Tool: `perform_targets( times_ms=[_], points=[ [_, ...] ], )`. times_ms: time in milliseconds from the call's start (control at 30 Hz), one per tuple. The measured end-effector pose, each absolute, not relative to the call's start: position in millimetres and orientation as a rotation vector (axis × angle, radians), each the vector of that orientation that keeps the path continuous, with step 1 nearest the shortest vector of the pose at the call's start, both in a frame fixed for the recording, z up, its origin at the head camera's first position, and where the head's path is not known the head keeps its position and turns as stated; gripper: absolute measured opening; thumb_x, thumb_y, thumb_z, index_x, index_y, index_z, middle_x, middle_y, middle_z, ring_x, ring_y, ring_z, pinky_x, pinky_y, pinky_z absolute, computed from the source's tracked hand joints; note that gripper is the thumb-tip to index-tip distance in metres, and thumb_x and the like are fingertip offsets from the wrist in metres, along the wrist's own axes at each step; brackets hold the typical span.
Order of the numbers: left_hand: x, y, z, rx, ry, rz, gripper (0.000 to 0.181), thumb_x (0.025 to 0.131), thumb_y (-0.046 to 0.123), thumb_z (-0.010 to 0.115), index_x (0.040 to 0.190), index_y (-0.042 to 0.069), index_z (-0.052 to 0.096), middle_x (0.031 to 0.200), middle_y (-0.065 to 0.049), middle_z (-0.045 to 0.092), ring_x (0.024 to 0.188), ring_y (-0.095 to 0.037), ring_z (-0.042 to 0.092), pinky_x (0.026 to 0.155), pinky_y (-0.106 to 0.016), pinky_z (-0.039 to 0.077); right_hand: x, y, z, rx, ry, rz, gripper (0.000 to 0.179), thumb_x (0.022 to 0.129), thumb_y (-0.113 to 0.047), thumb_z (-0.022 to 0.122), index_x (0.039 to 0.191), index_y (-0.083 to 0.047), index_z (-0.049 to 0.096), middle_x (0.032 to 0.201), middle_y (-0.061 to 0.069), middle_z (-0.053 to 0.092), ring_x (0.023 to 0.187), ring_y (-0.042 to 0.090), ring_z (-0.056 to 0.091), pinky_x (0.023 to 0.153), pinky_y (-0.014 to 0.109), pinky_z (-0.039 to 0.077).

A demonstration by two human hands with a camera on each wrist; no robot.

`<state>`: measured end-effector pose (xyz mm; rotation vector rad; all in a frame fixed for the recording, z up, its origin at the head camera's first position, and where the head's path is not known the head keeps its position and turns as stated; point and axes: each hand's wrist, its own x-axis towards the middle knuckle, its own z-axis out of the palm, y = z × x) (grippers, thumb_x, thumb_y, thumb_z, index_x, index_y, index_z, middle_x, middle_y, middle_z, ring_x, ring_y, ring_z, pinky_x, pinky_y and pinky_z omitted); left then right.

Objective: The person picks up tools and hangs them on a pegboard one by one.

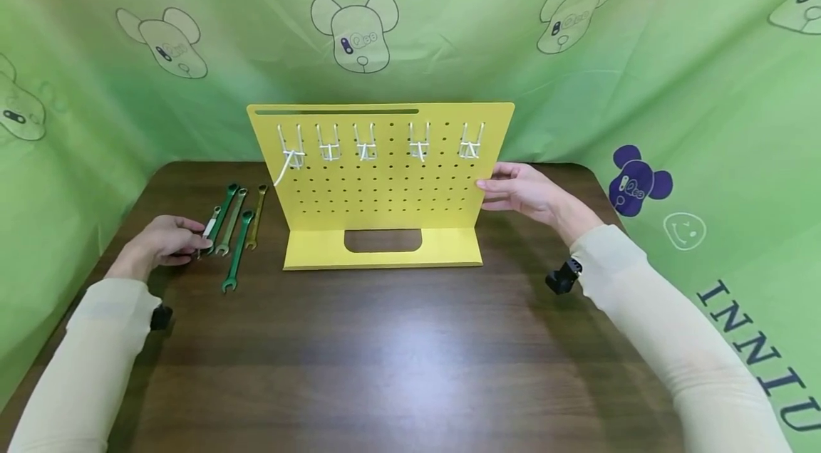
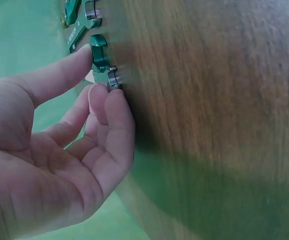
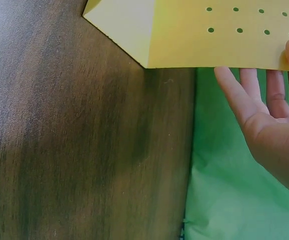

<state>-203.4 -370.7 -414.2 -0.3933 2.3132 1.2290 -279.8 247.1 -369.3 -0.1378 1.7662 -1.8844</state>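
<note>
On the left of the table, my left hand pinches a small open-ended wrench with a white label, thumb and fingertips at its sides. Its silver end shows between the fingers in the left wrist view, with a green wrench right by the thumb. My right hand holds the right edge of an upright yellow pegboard. The thumb is on the front face, and the other fingers reach behind the board. White wire hooks sit in a row along the upper part of the pegboard.
Beside the small wrench lie several more: a green-silver wrench, a gold wrench and a green wrench nearer the front. Dark wood-grain table stretches before the pegboard. Green printed cloth hangs behind and at both sides.
</note>
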Motion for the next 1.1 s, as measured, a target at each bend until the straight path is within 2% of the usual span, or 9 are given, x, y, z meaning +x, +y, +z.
perform_targets(
  times_ms=[133,200,400,567,733,800,1000,1100],
  points=[
    [-203,-369,-414,-0.416,2.305,1.253,0.068,0.089,0.02,0.068,0.14,-0.007,0.032,0.086,-0.001,0.056,0.074,-0.014,0.054,0.075,-0.032,0.055,-280,247,-370,-0.138,1.764,-1.883,0.022,0.089,-0.003,0.066,0.11,-0.005,0.06,0.108,0.011,0.067,0.106,0.033,0.062,0.1,0.054,0.04],
    [-202,-368,-415,-0.425,2.298,1.266,0.067,0.089,0.018,0.067,0.14,-0.007,0.032,0.088,-0.002,0.055,0.074,-0.013,0.053,0.075,-0.031,0.056,-281,247,-369,-0.146,1.762,-1.877,0.023,0.089,-0.003,0.065,0.111,-0.005,0.06,0.11,0.012,0.067,0.107,0.033,0.061,0.099,0.053,0.04],
    [-203,-365,-416,-0.413,2.291,1.283,0.063,0.091,0.015,0.065,0.139,-0.009,0.033,0.117,-0.017,0.05,0.094,-0.02,0.055,0.078,-0.032,0.056,-280,248,-369,-0.15,1.759,-1.874,0.023,0.089,-0.004,0.066,0.111,-0.005,0.059,0.111,0.012,0.067,0.109,0.034,0.06,0.1,0.054,0.038],
    [-203,-367,-419,-0.401,2.285,1.297,0.064,0.09,0.015,0.066,0.139,-0.009,0.033,0.118,-0.017,0.051,0.097,-0.019,0.055,0.079,-0.032,0.056,-280,248,-369,-0.148,1.765,-1.874,0.023,0.089,-0.005,0.067,0.11,-0.005,0.059,0.11,0.012,0.067,0.109,0.034,0.06,0.101,0.055,0.037],
    [-201,-371,-423,-0.374,2.264,1.326,0.065,0.091,0.016,0.064,0.141,-0.009,0.031,0.122,-0.019,0.046,0.112,-0.03,0.046,0.081,-0.032,0.055,-281,246,-366,-0.149,1.801,-1.845,0.023,0.088,-0.006,0.068,0.109,-0.004,0.058,0.109,0.011,0.066,0.105,0.031,0.062,0.1,0.053,0.04],
    [-200,-370,-423,-0.373,2.263,1.324,0.063,0.092,0.014,0.063,0.141,-0.01,0.03,0.121,-0.019,0.046,0.109,-0.03,0.048,0.081,-0.032,0.055,-281,246,-366,-0.145,1.811,-1.835,0.024,0.088,-0.006,0.068,0.108,-0.004,0.057,0.107,0.011,0.065,0.103,0.03,0.063,0.1,0.053,0.04],
    [-199,-372,-414,-0.358,2.26,1.328,0.058,0.093,0.009,0.056,0.139,-0.012,0.027,0.104,-0.011,0.051,0.08,-0.014,0.056,0.077,-0.033,0.056,-282,248,-365,-0.165,1.814,-1.811,0.029,0.089,-0.005,0.066,0.114,-0.003,0.052,0.108,0.01,0.063,0.103,0.029,0.062,0.1,0.052,0.04],
    [-199,-373,-405,-0.315,2.236,1.389,0.057,0.094,0.009,0.056,0.138,-0.012,0.026,0.097,-0.007,0.052,0.074,-0.011,0.056,0.078,-0.034,0.056,-280,249,-364,-0.183,1.826,-1.797,0.03,0.09,-0.004,0.064,0.117,-0.002,0.051,0.109,0.01,0.062,0.104,0.027,0.061,0.099,0.05,0.042]
  ],
)
